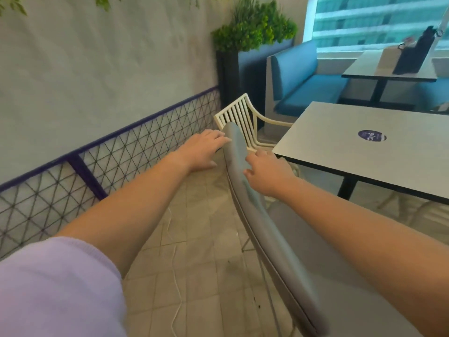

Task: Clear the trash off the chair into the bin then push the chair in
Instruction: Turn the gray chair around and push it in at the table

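Both arms reach out over the grey padded back of the chair point(264, 215), which runs in a long curve from the lower right up toward the middle of the view. The left hand point(202, 150) is flat, fingers straight and together, with its fingertips touching the far end of the chair back from the outer side; it holds nothing. The right hand point(266, 172) sits on the table side of the same backrest, fingers loosely bent and spread, the tips resting on the padding; whether any finger hooks round the edge I cannot tell, and nothing is held in it. A lilac sleeve point(58, 288) covers the left upper arm. The chair stands just beside the grey table point(364, 147), its seat partly under the table's near edge, and a round purple sticker point(372, 135) lies on the tabletop. Past the chair back a white slatted chair point(240, 117) stands at the table's far corner. No trash or bin shows from here. Along the wall on the left runs a wire mesh fence point(121, 156) with a purple rail, and a white cable point(176, 271) trails over the tiled floor. Further back are a blue bench point(306, 79), a planter point(252, 27) of greenery, and a second table point(386, 71) bearing a dark bottle point(413, 52).
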`<state>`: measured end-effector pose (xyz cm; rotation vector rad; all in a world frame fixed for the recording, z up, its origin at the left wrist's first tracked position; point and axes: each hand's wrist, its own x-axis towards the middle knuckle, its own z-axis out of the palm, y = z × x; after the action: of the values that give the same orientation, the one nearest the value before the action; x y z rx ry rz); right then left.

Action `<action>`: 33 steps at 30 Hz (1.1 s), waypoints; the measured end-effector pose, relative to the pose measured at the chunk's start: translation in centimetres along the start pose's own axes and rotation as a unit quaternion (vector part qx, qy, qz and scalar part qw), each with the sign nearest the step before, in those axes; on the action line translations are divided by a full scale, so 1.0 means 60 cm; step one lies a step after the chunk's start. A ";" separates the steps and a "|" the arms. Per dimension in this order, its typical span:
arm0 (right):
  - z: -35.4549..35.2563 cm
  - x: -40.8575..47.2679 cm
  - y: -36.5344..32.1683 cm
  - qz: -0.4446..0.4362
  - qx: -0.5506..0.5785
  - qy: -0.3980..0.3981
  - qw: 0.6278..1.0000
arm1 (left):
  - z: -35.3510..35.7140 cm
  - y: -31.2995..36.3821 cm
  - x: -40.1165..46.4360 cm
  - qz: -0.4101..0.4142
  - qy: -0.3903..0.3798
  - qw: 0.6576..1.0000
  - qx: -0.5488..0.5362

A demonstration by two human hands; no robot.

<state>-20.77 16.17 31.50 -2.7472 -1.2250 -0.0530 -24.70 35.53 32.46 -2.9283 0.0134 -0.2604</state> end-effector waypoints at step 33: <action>0.081 0.012 -0.114 0.271 -0.043 0.052 0.960 | 0.132 -0.067 0.131 0.221 -0.038 0.970 -0.089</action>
<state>-25.50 21.89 27.47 -3.0040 -0.4224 -0.1934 -15.63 40.85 27.01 -3.0018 0.7028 -0.0784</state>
